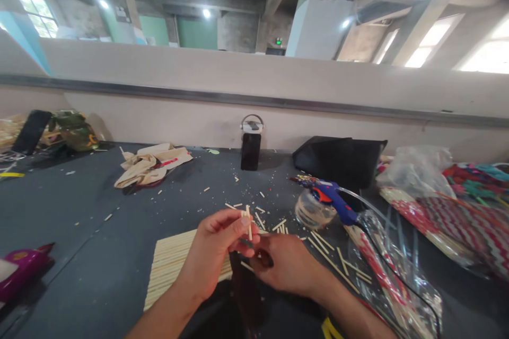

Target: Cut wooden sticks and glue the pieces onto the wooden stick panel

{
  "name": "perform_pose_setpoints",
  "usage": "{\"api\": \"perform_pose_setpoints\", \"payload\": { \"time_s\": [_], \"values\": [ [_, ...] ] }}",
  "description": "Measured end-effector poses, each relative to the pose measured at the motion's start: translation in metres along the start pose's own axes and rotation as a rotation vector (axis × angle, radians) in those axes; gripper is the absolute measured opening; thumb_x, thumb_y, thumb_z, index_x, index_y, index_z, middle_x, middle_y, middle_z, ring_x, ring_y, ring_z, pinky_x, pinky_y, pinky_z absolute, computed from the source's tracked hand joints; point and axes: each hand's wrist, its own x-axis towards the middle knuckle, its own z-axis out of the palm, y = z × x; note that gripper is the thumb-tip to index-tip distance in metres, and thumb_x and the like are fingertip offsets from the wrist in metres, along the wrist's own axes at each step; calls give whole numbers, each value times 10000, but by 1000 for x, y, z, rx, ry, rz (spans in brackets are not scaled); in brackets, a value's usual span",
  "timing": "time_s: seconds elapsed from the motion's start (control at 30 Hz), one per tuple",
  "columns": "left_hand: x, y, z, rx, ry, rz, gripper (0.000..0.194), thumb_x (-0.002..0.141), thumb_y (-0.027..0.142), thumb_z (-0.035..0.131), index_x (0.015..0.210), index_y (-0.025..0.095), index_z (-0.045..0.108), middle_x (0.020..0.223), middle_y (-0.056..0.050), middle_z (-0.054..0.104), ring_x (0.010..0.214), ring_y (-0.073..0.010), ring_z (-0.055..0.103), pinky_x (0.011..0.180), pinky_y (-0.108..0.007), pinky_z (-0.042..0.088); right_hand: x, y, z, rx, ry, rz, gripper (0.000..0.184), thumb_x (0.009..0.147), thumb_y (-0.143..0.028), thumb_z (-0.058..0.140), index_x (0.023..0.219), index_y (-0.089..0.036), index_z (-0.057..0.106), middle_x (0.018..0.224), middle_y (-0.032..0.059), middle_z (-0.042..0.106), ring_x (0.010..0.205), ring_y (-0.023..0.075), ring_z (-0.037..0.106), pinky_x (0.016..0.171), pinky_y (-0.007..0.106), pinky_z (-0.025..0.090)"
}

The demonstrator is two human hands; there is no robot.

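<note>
Between the thumb and fingers of my left hand (218, 246), short pale wooden sticks (248, 222) are pinched upright. My right hand (288, 265) is close beside it with curled fingers near the left fingertips; what they hold, if anything, is hidden. Under and left of my left hand lies a flat panel of pale sticks (170, 259) set side by side. Cut stick pieces (281, 226) are scattered just beyond my hands, and longer loose sticks (332, 262) lie right of my right hand. A blue glue gun (338, 198) rests on a clear round container (314, 211).
A phone (250, 152) stands upright at the wall. Crumpled beige cloth (153, 164) lies back left, a black pouch (338, 159) back right. Plastic-wrapped stick packs (392, 275) and the glue gun's cord (393, 270) are on the right. A purple object (29, 270) sits at the left edge.
</note>
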Motion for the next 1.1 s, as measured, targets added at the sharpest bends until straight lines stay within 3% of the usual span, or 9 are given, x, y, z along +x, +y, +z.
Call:
{"api": "perform_pose_setpoints", "payload": {
  "time_s": [0.1, 0.17, 0.23, 0.3, 0.43, 0.7, 1.1],
  "values": [
    [-2, -4, 3, 36, -48, -14, 189, 784, 320, 696, 798, 134, 725, 664, -30, 635, 621, -128, 574, 561, -241, 511, 6, -3, -6, 339, 179, 68, 202, 820, -255, 495, 770, -178, 675, 662, 5, 641, 573, 114, 532, 519, 215, 340],
    [-1, -8, 4, 65, -61, -37, 199, 777, 324, 702, 821, 134, 736, 644, -23, 637, 580, -115, 569, 566, -241, 506, 10, -2, -7, 663, 260, 122, 243, 833, -372, 558, 848, -166, 686, 637, -6, 616, 519, 96, 495, 477, 208, 332],
    [0, -12, 4, 89, -67, -48, 209, 762, 331, 716, 827, 133, 740, 637, -23, 646, 552, -109, 571, 562, -239, 502, 12, -1, -7, 886, 221, 123, 283, 787, -421, 648, 891, -161, 693, 605, -20, 602, 473, 82, 478, 445, 201, 313],
    [1, -15, 4, 90, -66, -60, 221, 739, 337, 738, 824, 132, 739, 627, -23, 648, 545, -111, 575, 549, -237, 505, 11, -1, -6, 969, 176, 90, 258, 763, -399, 695, 856, -159, 698, 621, -17, 614, 496, 86, 515, 461, 201, 337],
    [1, -16, 2, 48, -57, -133, 255, 710, 361, 762, 786, 121, 720, 633, -31, 651, 540, -115, 591, 516, -225, 512, 9, -4, -5, 910, 202, 78, 223, 759, -369, 711, 722, -152, 673, 632, -14, 612, 563, 96, 541, 526, 210, 385],
    [0, -11, -4, -24, -109, -201, 230, 773, 338, 705, 810, 113, 681, 774, -66, 680, 578, -135, 649, 465, -200, 517, 11, -1, -4, 819, 286, 163, 261, 768, -411, 686, 738, -152, 665, 527, -55, 492, 470, 62, 344, 430, 200, 260],
    [-2, -9, -1, 37, -106, -249, 186, 771, 295, 698, 793, 113, 666, 720, -60, 689, 574, -133, 648, 462, -197, 523, 11, 3, -1, 820, 339, 175, 253, 753, -424, 713, 770, -172, 698, 569, -37, 524, 482, 75, 402, 418, 202, 267]
  ]
}}
